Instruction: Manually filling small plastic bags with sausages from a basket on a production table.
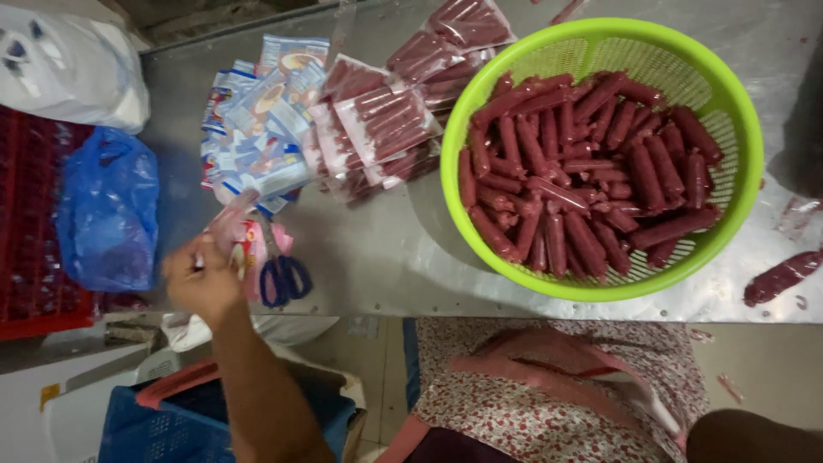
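Head view: left hand at the near edge of the steel surface, grip closed on a blurred clear plastic packet.
Packet sticks up from the fingers, just beside blue-handled scissors. Stack of filled red sausage packets and green round basket of sausages lie well apart. Right hand unseen.

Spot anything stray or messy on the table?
Yes. One sausage lies loose on the table right of the green basket, outside the pile, with reddish smears and scraps around it. The stack of packs is fanned and uneven.
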